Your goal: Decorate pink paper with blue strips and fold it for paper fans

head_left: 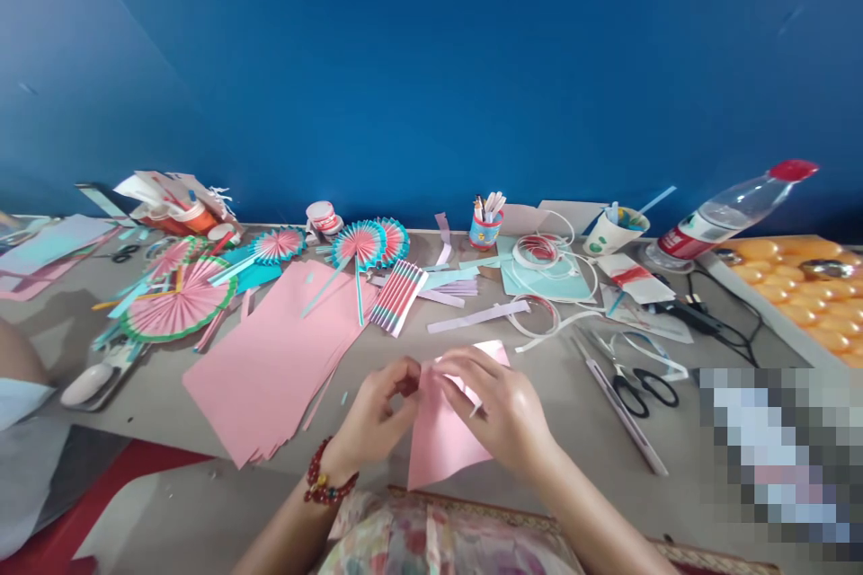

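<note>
Both my hands hold one pink paper sheet (441, 440) above the near edge of the grey table (566, 377). My left hand (378, 418), with a red bead bracelet on the wrist, pinches the sheet's upper left edge. My right hand (495, 409) is closed over the upper right part, fingers curled on a fold. The sheet's lower corner points toward me. A stack of pink paper sheets (280, 359) lies just left of my hands.
Finished pink-and-teal paper fans (179, 305) lie at the left, and more of them (368, 243) sit at the back. Black scissors (640, 386) and a ruler (624, 418) lie to the right. A cup of sticks (485, 225), a paper cup (613, 234), a tilted plastic bottle (728, 211), an orange tray (802, 287).
</note>
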Demonstrator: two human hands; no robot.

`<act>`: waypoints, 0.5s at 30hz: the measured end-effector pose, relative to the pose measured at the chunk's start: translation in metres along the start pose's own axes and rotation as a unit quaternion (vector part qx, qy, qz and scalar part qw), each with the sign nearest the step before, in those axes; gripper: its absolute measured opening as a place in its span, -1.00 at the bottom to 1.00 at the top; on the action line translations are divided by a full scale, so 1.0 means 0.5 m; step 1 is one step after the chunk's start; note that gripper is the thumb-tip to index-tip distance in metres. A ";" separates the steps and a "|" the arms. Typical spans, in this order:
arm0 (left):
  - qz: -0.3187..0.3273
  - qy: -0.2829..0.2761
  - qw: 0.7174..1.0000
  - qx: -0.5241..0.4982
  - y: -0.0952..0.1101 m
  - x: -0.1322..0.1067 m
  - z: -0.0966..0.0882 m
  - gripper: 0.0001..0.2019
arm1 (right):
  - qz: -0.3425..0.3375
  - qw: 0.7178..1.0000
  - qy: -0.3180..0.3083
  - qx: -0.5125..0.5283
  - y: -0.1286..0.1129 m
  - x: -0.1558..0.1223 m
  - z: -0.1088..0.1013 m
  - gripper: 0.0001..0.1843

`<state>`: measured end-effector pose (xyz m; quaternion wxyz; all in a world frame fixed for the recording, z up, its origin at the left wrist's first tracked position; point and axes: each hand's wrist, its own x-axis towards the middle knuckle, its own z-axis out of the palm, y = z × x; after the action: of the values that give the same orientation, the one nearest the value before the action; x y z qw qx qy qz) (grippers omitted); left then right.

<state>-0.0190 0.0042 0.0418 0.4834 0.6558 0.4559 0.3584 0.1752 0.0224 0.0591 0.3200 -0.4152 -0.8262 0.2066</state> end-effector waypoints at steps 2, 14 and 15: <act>0.011 0.007 1.000 0.016 0.003 -0.004 0.001 -0.93 | -0.011 1.000 0.000 -0.011 0.001 0.000 0.007 -0.78; 0.085 0.018 0.991 0.106 0.007 -0.004 0.008 -0.85 | -0.060 0.997 0.039 -0.001 -0.004 -0.008 0.006 -0.78; 0.090 0.017 0.990 0.108 0.007 -0.004 0.007 -0.85 | -0.066 0.997 0.042 -0.005 -0.004 -0.007 0.006 -0.78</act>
<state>-0.0155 0.0009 0.0441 0.3674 0.7363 0.4397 0.3599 0.1734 0.0183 0.0571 0.3653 -0.3699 -0.8385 0.1632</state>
